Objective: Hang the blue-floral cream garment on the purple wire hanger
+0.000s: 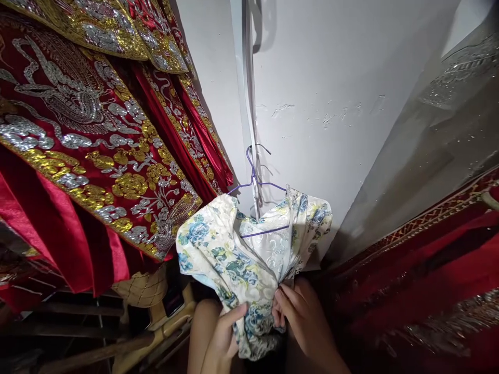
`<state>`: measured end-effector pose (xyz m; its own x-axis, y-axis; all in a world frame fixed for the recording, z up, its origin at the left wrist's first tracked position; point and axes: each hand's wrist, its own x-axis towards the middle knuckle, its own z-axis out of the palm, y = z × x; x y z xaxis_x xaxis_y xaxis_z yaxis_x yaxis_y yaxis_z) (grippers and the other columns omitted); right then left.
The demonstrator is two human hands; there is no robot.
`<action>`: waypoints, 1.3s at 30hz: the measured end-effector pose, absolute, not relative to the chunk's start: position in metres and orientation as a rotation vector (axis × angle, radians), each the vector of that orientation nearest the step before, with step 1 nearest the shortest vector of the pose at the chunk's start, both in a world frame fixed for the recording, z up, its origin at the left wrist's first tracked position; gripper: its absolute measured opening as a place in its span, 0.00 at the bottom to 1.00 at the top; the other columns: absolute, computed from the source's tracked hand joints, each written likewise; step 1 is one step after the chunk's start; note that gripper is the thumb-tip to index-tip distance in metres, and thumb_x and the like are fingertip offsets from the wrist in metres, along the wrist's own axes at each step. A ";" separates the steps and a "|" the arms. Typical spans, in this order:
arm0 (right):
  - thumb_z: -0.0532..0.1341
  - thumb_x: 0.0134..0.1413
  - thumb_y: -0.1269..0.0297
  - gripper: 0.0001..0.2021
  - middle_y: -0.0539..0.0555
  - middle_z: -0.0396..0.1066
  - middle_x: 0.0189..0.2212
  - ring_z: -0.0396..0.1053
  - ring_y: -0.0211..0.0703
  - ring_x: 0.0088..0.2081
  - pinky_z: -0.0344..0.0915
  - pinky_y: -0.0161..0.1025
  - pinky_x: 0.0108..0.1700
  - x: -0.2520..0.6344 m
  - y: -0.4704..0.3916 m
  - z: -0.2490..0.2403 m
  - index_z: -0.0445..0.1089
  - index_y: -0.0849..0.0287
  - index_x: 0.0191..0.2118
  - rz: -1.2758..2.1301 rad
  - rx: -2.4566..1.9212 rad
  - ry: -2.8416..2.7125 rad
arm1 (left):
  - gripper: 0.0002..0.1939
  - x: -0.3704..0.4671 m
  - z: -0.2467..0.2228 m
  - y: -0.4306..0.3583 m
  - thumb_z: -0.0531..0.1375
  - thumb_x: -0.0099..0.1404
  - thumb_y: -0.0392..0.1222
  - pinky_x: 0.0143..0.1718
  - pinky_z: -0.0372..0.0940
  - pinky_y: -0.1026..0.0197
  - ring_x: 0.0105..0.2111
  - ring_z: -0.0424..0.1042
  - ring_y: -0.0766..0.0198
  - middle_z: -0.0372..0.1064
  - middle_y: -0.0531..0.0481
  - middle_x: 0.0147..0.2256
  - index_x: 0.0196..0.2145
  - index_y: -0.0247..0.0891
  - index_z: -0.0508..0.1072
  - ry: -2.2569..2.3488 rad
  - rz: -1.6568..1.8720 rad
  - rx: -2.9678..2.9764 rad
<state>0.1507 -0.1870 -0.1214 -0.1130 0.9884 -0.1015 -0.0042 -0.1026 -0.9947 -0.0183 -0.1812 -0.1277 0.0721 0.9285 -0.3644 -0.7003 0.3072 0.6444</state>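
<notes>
A cream garment with blue and green flowers (pixel 230 249) hangs bunched on a purple wire hanger (pixel 257 184), whose hook catches on a thin white strip on the wall. My left hand (pixel 222 337) grips the lower bunched fabric from the left. My right hand (pixel 300 317) pinches the same fabric from the right, fingertips at its folds. Both hands sit below the hanger.
Red garments with heavy gold and silver embroidery (pixel 86 135) hang at the left. A clear plastic cover (pixel 436 145) lies over more red embroidered cloth (pixel 429 270) at the right. The white wall (pixel 319 93) is behind. Wooden furniture (pixel 148 337) stands low left.
</notes>
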 end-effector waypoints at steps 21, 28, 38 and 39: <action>0.56 0.55 0.62 0.12 0.45 0.59 0.13 0.58 0.36 0.18 0.54 0.35 0.25 0.156 -0.172 -0.116 0.63 0.56 0.21 1.421 -1.168 -1.258 | 0.09 0.045 -0.173 -0.179 0.56 0.68 0.42 0.29 0.60 0.63 0.28 0.67 0.62 0.66 0.52 0.26 0.30 0.39 0.68 1.267 1.349 1.459; 0.57 0.53 0.57 0.12 0.46 0.63 0.11 0.54 0.33 0.14 0.51 0.33 0.18 0.165 -0.109 -0.037 0.66 0.58 0.24 1.314 -1.103 -1.117 | 0.13 0.041 -0.173 -0.162 0.53 0.70 0.42 0.30 0.56 0.63 0.28 0.61 0.63 0.59 0.52 0.26 0.27 0.40 0.60 1.229 1.214 1.733; 0.56 0.52 0.62 0.08 0.47 0.65 0.12 0.56 0.33 0.15 0.53 0.31 0.19 0.161 -0.094 0.024 0.66 0.58 0.25 1.200 -0.927 -1.099 | 0.07 0.021 -0.161 -0.125 0.57 0.61 0.32 0.33 0.58 0.62 0.29 0.65 0.62 0.65 0.52 0.26 0.26 0.39 0.65 1.189 0.878 1.951; 0.56 0.52 0.63 0.08 0.47 0.65 0.12 0.56 0.33 0.16 0.53 0.31 0.19 0.160 -0.096 0.022 0.66 0.58 0.25 1.188 -0.924 -1.110 | 0.05 0.019 -0.147 -0.119 0.57 0.61 0.32 0.35 0.60 0.61 0.30 0.67 0.62 0.67 0.52 0.27 0.28 0.38 0.67 1.177 0.911 1.965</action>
<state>0.1603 -0.0960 0.0224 0.0213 0.9867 0.1609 -0.2273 0.1615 -0.9603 0.0188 -0.1193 -0.1468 0.3513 0.9088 0.2251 0.4459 -0.3738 0.8133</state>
